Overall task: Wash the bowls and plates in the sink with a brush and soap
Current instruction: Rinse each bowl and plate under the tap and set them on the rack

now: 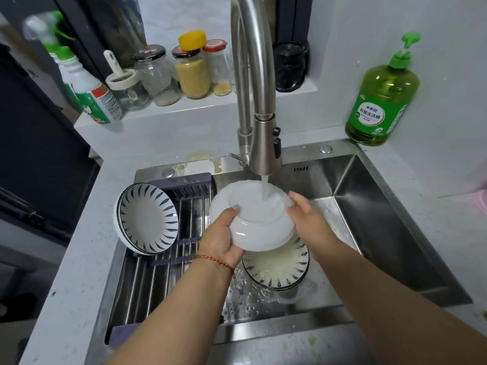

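I hold a white bowl (253,219) upside down and tilted under running water from the steel faucet (259,133). My left hand (224,238) grips its near left rim, thumb on the outside. My right hand (305,219) holds the right rim. Below it in the sink (369,206) lies a stack of blue-patterned bowls (276,267) with cloudy water inside. Two washed patterned bowls (147,219) lean upright on the drying rack (163,280). A green dish soap bottle (382,101) stands at the back right. No brush is visible.
Jars (192,72) and spray bottles (89,93) line the back ledge. A black bag (290,67) sits behind the faucet. A clear container (297,293) lies under the bowl stack. White counter (66,259) surrounds the sink.
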`<state>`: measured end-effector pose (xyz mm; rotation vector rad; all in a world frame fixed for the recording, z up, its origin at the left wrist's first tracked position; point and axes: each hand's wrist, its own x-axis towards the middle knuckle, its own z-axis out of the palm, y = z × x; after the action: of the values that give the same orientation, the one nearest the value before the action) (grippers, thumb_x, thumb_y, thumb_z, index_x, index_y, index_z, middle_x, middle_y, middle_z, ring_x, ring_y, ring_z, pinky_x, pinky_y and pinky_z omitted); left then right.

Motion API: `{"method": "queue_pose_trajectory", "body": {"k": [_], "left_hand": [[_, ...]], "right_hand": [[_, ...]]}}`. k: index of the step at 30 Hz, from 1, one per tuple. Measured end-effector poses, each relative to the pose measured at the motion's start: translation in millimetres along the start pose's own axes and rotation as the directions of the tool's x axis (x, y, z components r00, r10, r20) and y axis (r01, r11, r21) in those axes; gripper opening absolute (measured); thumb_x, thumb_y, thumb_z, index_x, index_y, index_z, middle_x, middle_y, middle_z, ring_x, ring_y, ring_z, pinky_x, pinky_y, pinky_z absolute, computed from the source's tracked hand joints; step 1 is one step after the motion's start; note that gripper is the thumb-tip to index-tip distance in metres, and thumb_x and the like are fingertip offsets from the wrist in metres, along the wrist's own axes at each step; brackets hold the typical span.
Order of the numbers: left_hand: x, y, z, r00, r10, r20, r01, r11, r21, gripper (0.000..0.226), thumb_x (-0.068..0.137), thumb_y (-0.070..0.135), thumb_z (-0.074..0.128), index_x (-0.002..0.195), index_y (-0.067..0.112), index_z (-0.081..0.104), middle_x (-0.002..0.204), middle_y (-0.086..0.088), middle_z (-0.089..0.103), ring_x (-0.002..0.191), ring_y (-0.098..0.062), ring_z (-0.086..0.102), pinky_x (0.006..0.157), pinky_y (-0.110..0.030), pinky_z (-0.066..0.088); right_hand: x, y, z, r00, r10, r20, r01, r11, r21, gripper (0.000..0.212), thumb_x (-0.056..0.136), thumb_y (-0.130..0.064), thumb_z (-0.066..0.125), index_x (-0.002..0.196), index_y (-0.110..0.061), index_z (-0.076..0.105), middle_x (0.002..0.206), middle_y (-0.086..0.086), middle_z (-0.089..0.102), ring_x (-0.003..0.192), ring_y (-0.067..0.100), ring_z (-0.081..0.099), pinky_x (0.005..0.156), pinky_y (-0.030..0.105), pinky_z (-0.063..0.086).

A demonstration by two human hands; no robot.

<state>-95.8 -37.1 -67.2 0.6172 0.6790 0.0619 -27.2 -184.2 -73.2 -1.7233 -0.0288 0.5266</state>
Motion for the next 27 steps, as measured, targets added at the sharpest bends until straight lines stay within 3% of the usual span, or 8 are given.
{"method": "queue_pose_trajectory", "body": {"k": [3, 5, 9, 12, 17, 22, 24, 27], "left_hand": [[1, -1, 3, 0.999, 0.024, -0.028, -0.025, 1.000, -0.014, 0.019, 0.094, 0.012, 0.052, 0.110, 0.005, 0.061, 0.110, -0.020, 0.068, 0.104, -0.037, 0.061, 0.096, -0.057, 0.045], [2, -2, 5, 0.998, 0.043, -0.043, -0.044, 0.999, -0.031, 0.020, 0.094, 0.013, 0.052, 0.110, 0.004, 0.061, 0.110, -0.021, 0.067, 0.100, -0.036, 0.062, 0.094, -0.054, 0.047], [6, -6, 3, 0.996, -0.009, -0.090, 0.003, 0.998, -0.067, 0.040, 0.092, 0.019, 0.056, 0.126, -0.002, 0.057, 0.121, -0.023, 0.063, 0.110, -0.037, 0.061, 0.101, -0.054, 0.044], [0, -7, 5, 0.993, -0.069, -0.090, 0.066, 0.997, -0.045, 0.032, 0.093, 0.025, 0.056, 0.113, 0.001, 0.062, 0.100, -0.018, 0.068, 0.092, -0.033, 0.066, 0.088, -0.045, 0.052], [-2, -5, 10, 0.992, -0.018, -0.123, 0.011, 0.999, -0.050, 0.041, 0.091, 0.015, 0.057, 0.129, -0.003, 0.055, 0.126, -0.024, 0.061, 0.112, -0.037, 0.060, 0.097, -0.049, 0.048], [-2, -7, 8, 0.988, 0.051, -0.146, -0.040, 0.997, 0.072, 0.032, 0.083, 0.003, 0.066, 0.113, -0.007, 0.061, 0.104, -0.025, 0.070, 0.087, -0.035, 0.070, 0.074, -0.052, 0.058], [-5, -7, 9, 0.988, 0.066, -0.139, -0.047, 0.990, 0.136, 0.023, 0.083, -0.002, 0.065, 0.105, -0.007, 0.062, 0.098, -0.025, 0.070, 0.075, -0.032, 0.070, 0.067, -0.049, 0.059], [-9, -8, 10, 0.986, 0.091, -0.143, -0.054, 0.968, 0.246, 0.015, 0.083, -0.005, 0.065, 0.097, -0.004, 0.060, 0.096, -0.024, 0.068, 0.077, -0.032, 0.067, 0.070, -0.048, 0.058]], "right_hand": [[-10, 2, 7, 0.973, -0.221, 0.068, 0.230, 0.890, -0.394, 0.054, 0.099, -0.038, 0.038, 0.149, -0.020, 0.031, 0.154, -0.005, 0.027, 0.141, 0.014, 0.026, 0.113, 0.027, 0.020], [-24, 4, 15, 0.962, -0.246, 0.122, 0.272, 0.796, -0.541, 0.060, 0.099, -0.045, 0.033, 0.152, -0.021, 0.019, 0.159, -0.008, 0.012, 0.145, 0.007, 0.007, 0.114, 0.024, 0.007], [-56, 7, 33, 0.893, -0.370, 0.255, 0.442, 0.619, -0.649, 0.094, 0.081, -0.078, 0.001, 0.153, -0.018, 0.010, 0.160, -0.006, 0.004, 0.144, 0.001, -0.011, 0.117, 0.024, -0.007], [-64, 7, 44, 0.840, -0.402, 0.365, 0.539, 0.536, -0.650, 0.099, 0.078, -0.075, -0.016, 0.152, -0.017, 0.012, 0.160, -0.006, 0.007, 0.144, -0.001, -0.012, 0.120, 0.029, -0.008], [-62, 11, 27, 0.811, -0.453, 0.370, 0.574, 0.496, -0.652, 0.084, 0.087, -0.066, -0.011, 0.151, -0.023, 0.021, 0.157, -0.014, 0.015, 0.143, -0.006, -0.004, 0.120, 0.028, -0.004], [-32, 2, 5, 0.915, -0.346, 0.208, 0.396, 0.665, -0.634, 0.068, 0.091, -0.061, 0.007, 0.150, -0.028, 0.018, 0.154, -0.021, 0.010, 0.142, -0.008, -0.001, 0.121, 0.031, 0.000], [-14, -10, 3, 0.938, -0.265, 0.223, 0.346, 0.685, -0.641, 0.057, 0.100, -0.050, 0.012, 0.151, -0.026, 0.016, 0.158, -0.015, 0.010, 0.143, -0.004, 0.000, 0.120, 0.029, -0.004], [1, -31, 10, 0.935, -0.202, 0.292, 0.349, 0.678, -0.647, 0.050, 0.103, -0.038, 0.012, 0.151, -0.025, 0.020, 0.159, -0.007, 0.017, 0.146, 0.005, 0.007, 0.119, 0.031, -0.007]]}}
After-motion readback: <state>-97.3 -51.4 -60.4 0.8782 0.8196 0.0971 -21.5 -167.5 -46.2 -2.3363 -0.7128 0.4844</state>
